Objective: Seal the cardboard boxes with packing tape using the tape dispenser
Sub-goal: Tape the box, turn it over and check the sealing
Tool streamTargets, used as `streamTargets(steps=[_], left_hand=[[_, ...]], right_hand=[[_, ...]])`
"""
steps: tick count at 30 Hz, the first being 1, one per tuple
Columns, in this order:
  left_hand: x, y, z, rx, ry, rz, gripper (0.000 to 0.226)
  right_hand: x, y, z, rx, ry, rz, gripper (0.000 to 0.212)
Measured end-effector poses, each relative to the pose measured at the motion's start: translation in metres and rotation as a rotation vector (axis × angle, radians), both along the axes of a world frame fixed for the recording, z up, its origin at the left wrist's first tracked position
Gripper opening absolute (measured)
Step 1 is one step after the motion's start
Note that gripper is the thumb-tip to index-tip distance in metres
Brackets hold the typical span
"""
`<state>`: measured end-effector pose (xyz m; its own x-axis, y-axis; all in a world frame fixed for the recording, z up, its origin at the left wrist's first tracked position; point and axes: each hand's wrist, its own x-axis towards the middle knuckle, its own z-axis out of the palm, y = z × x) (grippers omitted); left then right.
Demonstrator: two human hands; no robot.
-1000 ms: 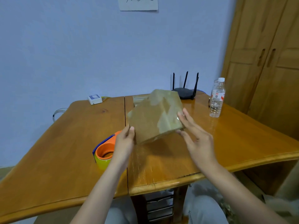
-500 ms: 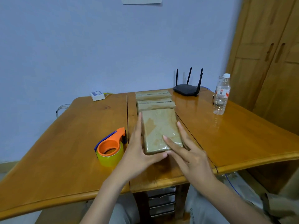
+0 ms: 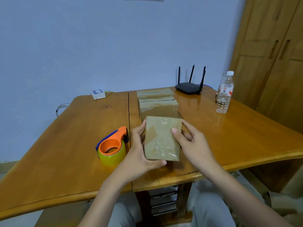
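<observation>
lifted off the table, flat glossy-taped cardboard box (image 3: 162,139) gripped by both hands.

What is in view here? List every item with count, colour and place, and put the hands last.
held box: one, brown, taped, near table edge, in both hands
other boxes: at least two, brown, in a row behind it
tape dispenser: one, orange and blue with a yellow roll, left of the held box
router: one, black, far table edge
water bottle: one, clear with a white cap, far right
small device: one, white, far left
table: one, wooden
wardrobe: one, wooden, right
left hand: grips box's left side
right hand: grips box's right side
</observation>
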<state>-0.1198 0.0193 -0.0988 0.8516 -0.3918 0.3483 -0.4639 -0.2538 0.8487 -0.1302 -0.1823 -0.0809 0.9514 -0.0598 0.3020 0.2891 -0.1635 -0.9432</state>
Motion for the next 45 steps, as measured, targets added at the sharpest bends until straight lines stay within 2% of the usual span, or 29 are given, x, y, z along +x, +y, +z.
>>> streamTargets(steps=[2, 4, 7, 10, 12, 16, 20, 22, 30, 34, 36, 38, 40, 42, 43, 45], left_hand=[[0.001, 0.002, -0.002, -0.046, 0.024, -0.005, 0.112], [0.001, 0.001, -0.001, -0.165, 0.087, 0.049, 0.089], [-0.001, -0.001, -0.001, -0.196, 0.054, 0.114, 0.073], [-0.003, -0.006, -0.004, -0.12, 0.007, 0.088, 0.062], [-0.005, -0.008, -0.008, -0.136, -0.002, 0.116, 0.054], [-0.004, -0.01, -0.012, -0.078, -0.089, 0.208, 0.045], [0.002, -0.014, -0.021, -0.024, -0.106, 0.229, 0.04], [0.005, -0.016, -0.023, -0.047, -0.089, 0.237, 0.038], [0.016, -0.018, -0.025, -0.038, -0.034, 0.24, 0.032], [0.014, 0.001, -0.006, 0.118, -0.062, 0.224, 0.04], [0.02, 0.022, 0.01, 0.153, -0.122, 0.37, 0.038], [0.039, 0.051, 0.017, 0.341, -0.166, 0.599, 0.041], [0.068, 0.079, 0.017, 0.739, 0.016, 0.711, 0.063], [0.09, 0.094, 0.014, 1.014, 0.272, 0.653, 0.079], [0.096, 0.097, 0.011, 1.05, 0.341, 0.608, 0.079], [0.106, 0.1, 0.006, 1.026, 0.352, 0.579, 0.065]], right_hand=[[-0.001, -0.003, -0.005, -0.011, 0.006, 0.041, 0.079], [-0.002, -0.005, -0.01, -0.065, 0.022, 0.111, 0.085], [-0.006, -0.005, -0.014, -0.108, -0.015, 0.184, 0.072], [-0.01, -0.006, -0.013, -0.056, -0.027, 0.134, 0.049], [-0.013, -0.007, -0.015, -0.066, -0.026, 0.099, 0.044], [-0.013, -0.009, -0.019, -0.072, 0.018, 0.13, 0.051], [-0.007, -0.011, -0.023, -0.1, 0.082, 0.166, 0.073], [-0.003, -0.013, -0.024, -0.198, 0.061, 0.161, 0.071], [0.011, -0.018, -0.022, -0.317, 0.053, 0.152, 0.071], [0.011, -0.026, 0.004, -0.334, 0.087, 0.141, 0.071], [0.018, -0.029, 0.023, -0.276, 0.032, -0.004, 0.059], [0.029, -0.025, 0.04, -0.322, -0.058, -0.101, 0.046], [0.041, -0.013, 0.052, -0.475, -0.088, -0.089, 0.044], [0.052, 0.006, 0.059, -0.681, -0.068, -0.026, 0.048], [0.058, 0.017, 0.061, -0.756, -0.053, 0.016, 0.049], [0.065, 0.038, 0.064, -0.819, -0.053, 0.077, 0.047]])
